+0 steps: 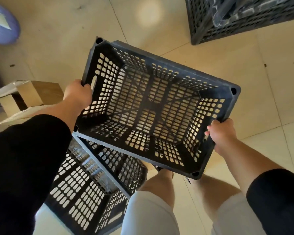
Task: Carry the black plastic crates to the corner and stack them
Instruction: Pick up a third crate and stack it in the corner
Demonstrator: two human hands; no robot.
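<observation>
I hold an empty black perforated plastic crate (153,106) in the air above the tiled floor, tilted with its far corner up. My left hand (78,94) grips its left short rim by the handle slot. My right hand (221,134) grips the right short rim. Below and to the left, a second black crate (85,192) stands on the floor, partly hidden by the held crate and my left sleeve. A third black crate (204,22) with dark contents sits at the top right.
An open cardboard box (32,95) lies on the floor at the left. A pale purple object (5,26) is at the top left corner. My legs in light shorts (151,212) stand under the held crate. Beige floor tiles (75,39) stretch ahead.
</observation>
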